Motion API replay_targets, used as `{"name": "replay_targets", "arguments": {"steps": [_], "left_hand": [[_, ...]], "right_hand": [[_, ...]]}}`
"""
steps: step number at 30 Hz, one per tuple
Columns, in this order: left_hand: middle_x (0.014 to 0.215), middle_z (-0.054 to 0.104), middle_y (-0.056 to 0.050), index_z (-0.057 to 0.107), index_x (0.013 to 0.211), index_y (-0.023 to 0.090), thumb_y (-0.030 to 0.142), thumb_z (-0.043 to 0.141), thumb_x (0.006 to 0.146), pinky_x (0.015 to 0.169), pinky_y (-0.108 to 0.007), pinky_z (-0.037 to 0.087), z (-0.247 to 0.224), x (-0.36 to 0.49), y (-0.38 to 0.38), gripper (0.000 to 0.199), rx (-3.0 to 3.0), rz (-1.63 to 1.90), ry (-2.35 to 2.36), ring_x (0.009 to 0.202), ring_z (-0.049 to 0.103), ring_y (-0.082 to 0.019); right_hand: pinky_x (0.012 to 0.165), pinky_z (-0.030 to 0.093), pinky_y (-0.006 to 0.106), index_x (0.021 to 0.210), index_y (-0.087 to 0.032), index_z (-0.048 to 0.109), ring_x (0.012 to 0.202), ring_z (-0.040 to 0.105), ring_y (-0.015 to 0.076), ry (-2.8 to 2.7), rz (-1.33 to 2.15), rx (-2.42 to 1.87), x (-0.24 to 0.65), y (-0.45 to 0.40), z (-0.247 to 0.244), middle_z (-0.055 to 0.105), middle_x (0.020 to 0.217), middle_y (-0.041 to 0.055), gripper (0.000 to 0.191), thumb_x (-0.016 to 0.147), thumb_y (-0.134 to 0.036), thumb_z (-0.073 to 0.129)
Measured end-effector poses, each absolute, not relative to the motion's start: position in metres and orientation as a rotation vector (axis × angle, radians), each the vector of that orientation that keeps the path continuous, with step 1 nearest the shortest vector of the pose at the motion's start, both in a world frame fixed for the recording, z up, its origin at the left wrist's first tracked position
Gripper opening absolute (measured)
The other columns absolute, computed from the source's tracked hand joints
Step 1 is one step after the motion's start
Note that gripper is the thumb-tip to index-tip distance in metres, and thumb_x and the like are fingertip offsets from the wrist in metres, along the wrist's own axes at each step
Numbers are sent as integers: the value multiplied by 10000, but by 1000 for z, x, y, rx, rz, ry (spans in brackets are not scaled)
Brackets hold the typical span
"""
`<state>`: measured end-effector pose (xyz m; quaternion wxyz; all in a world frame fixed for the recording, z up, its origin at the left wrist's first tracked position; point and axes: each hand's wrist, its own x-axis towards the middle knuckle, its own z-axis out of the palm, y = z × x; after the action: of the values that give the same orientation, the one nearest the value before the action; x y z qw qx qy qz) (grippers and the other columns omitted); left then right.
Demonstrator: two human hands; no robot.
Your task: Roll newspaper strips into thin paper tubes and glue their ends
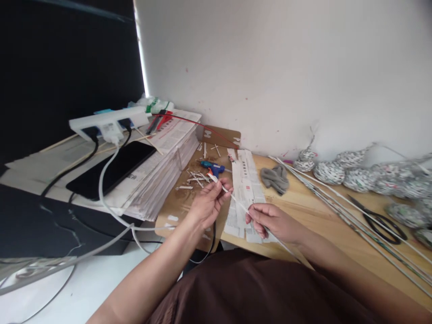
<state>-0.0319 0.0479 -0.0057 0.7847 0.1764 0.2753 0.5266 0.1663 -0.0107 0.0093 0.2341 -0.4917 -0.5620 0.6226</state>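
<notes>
A thin pale rolled-paper stick (240,204) runs slantwise between my two hands, its lower end reaching toward my lap. Near its upper end my left hand (212,202) pinches it between thumb and fingers. My right hand (270,220) closes round it further down. Just beyond my left hand a blue glue gun (215,168) with an orange trigger lies on a brown board (189,202). Short white paper offcuts (196,178) are scattered beside it. Under and behind my hands lie torn newspaper strips (243,177).
At left, a tall newspaper stack (178,148) carries a black phone (113,168) and a white power strip (110,122) with trailing cables. On the wooden table to the right are a grey cloth (275,178), long paper sticks (340,208), black scissors (384,225) and several woven paper gourd shapes (329,172).
</notes>
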Motion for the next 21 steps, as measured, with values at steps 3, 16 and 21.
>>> {"name": "replay_targets", "arguments": {"steps": [3, 16, 21], "left_hand": [[764, 678, -68, 700, 901, 78, 122, 583, 861, 641, -156, 570, -10, -30, 44, 131, 349, 1121, 611, 749, 694, -133], [766, 674, -68, 690, 858, 70, 88, 546, 873, 683, -181, 578, -7, -18, 21, 146, 340, 1143, 619, 727, 679, -115], [771, 674, -74, 693, 868, 67, 102, 560, 868, 705, -180, 572, -1, -17, 9, 137, 386, 1160, 636, 734, 673, -114]], "right_hand": [[517, 358, 234, 872, -144, 559, 485, 479, 83, -1479, 1857, -1310, 172, -14, 9, 480, 568, -40, 407, 899, -540, 468], [545, 408, 247, 900, -144, 586, 533, 533, 104, -1546, 1835, -1311, 183, -24, 3, 553, 615, -5, 437, 894, -562, 459], [565, 426, 246, 950, -141, 597, 582, 550, 106, -1552, 1784, -1299, 180, -28, 7, 569, 682, 9, 461, 880, -578, 469]]}}
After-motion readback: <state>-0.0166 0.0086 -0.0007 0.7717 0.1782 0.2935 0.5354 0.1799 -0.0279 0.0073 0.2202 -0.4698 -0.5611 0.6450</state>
